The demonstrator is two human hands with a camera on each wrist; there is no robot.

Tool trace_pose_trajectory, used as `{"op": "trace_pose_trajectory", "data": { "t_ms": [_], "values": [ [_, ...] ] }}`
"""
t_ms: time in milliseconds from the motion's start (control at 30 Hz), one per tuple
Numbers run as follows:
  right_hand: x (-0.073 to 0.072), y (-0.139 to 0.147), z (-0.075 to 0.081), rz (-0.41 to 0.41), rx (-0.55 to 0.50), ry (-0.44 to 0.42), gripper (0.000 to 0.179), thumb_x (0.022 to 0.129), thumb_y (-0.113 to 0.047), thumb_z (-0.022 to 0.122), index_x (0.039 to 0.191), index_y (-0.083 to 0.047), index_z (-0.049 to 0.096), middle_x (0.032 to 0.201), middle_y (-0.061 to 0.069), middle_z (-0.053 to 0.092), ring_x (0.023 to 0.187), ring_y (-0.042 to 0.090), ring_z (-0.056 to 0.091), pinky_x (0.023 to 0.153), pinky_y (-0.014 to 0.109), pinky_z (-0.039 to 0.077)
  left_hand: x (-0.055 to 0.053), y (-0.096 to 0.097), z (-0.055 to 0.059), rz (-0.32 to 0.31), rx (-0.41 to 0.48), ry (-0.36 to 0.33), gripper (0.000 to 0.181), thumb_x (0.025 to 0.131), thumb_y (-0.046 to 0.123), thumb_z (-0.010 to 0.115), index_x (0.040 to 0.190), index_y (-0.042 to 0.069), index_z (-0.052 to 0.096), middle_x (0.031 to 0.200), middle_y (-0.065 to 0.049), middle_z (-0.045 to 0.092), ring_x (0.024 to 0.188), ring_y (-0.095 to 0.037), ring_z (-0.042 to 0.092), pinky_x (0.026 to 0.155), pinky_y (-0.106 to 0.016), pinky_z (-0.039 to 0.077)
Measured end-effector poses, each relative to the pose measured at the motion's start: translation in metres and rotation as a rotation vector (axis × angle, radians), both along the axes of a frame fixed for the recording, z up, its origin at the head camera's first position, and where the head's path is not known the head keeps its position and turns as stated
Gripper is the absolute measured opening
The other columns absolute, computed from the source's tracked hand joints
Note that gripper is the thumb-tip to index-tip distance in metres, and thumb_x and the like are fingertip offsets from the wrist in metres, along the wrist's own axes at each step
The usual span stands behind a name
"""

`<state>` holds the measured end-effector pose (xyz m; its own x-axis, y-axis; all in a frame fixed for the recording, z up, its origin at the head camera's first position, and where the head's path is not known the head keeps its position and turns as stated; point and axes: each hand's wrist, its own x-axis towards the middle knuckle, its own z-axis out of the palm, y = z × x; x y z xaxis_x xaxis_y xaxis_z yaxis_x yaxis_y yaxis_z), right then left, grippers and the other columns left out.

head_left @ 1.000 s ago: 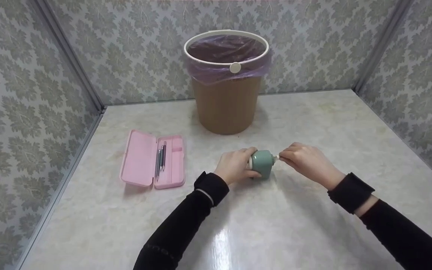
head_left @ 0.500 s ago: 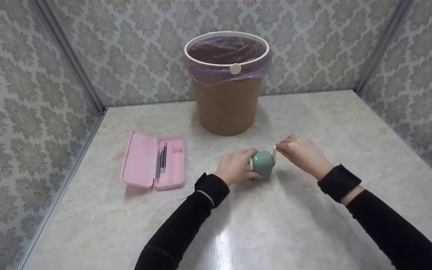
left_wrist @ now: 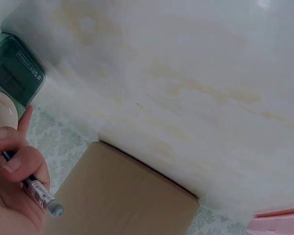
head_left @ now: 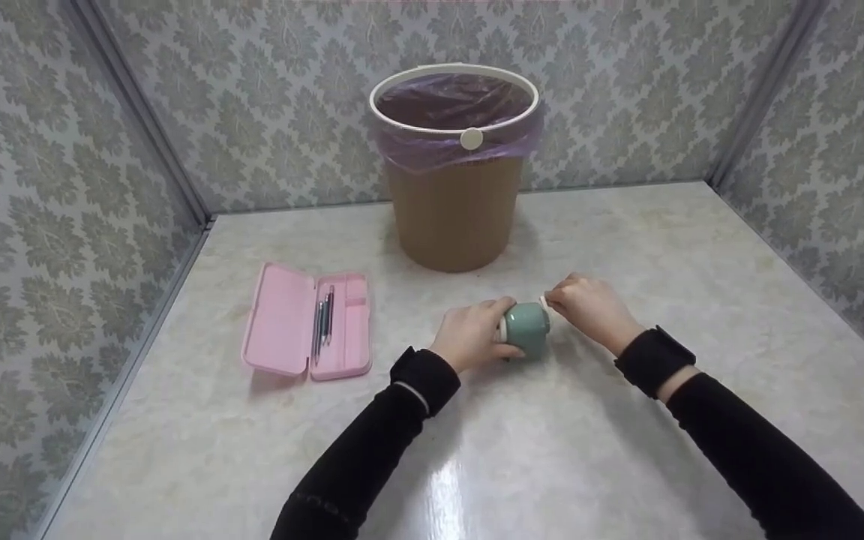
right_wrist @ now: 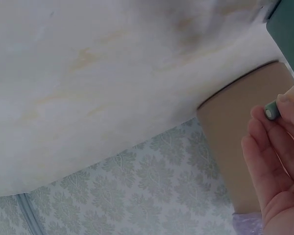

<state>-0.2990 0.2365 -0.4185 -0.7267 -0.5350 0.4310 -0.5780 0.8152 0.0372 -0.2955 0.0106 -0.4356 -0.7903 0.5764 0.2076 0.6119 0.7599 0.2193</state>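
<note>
A green pencil sharpener [head_left: 528, 330] stands on the table in front of me. My left hand [head_left: 471, 336] spans it with thumb and forefinger at its cream front end. In the left wrist view, curled fingers of that hand also hold a dark pencil [left_wrist: 43, 195], eraser end outward and the other end at the sharpener's cream disc [left_wrist: 1, 111]. On the opposite side my right hand [head_left: 589, 309] pinches the small green knob [right_wrist: 271, 111] of the cream crank. Most of the crank is hidden by the fingers in the head view.
An open pink pencil case [head_left: 357, 341] with several pencils [head_left: 322, 326] lies on the left of the table. Behind the hands stands a brown bin [head_left: 453, 217] with a purple liner [head_left: 421, 154]. Patterned walls [head_left: 267, 112] enclose the table's back and sides.
The crank has turned as my right hand moved up, then slightly down, and leftward, with its forearm shifting left. My left hand and the sharpener have stayed in place.
</note>
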Motion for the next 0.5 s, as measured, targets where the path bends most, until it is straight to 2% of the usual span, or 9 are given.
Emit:
{"op": "trace_pose_trajectory", "data": {
  "t_ms": [333, 500],
  "values": [
    [0.0004, -0.001, -0.0088, -0.047, -0.019, -0.05, 0.024, 0.092, -0.003, 0.07, 0.07, -0.008, 0.064, 0.069, 0.008, 0.069, 0.072, 0.03, 0.066, 0.058, 0.043, 0.055, 0.0003, 0.0004, -0.0038, 0.002, 0.02, -0.011, 0.069, 0.081, 0.053, 0.082, 0.136, 0.021, 0.056, 0.121, 0.0, 0.074, 0.105, -0.017, 0.073, 0.084, -0.041, 0.06],
    [0.001, -0.0004, -0.0113, -0.056, -0.012, -0.057, 0.019, 0.093, -0.004, 0.07, 0.075, -0.007, 0.07, 0.071, 0.01, 0.071, 0.073, 0.031, 0.068, 0.06, 0.044, 0.057, 0.0009, 0.0009, -0.003, 0.004, 0.021, -0.013, 0.068, 0.081, 0.053, 0.082, 0.135, 0.022, 0.057, 0.121, 0.0, 0.074, 0.105, -0.017, 0.073, 0.084, -0.041, 0.06]
  ]
}}
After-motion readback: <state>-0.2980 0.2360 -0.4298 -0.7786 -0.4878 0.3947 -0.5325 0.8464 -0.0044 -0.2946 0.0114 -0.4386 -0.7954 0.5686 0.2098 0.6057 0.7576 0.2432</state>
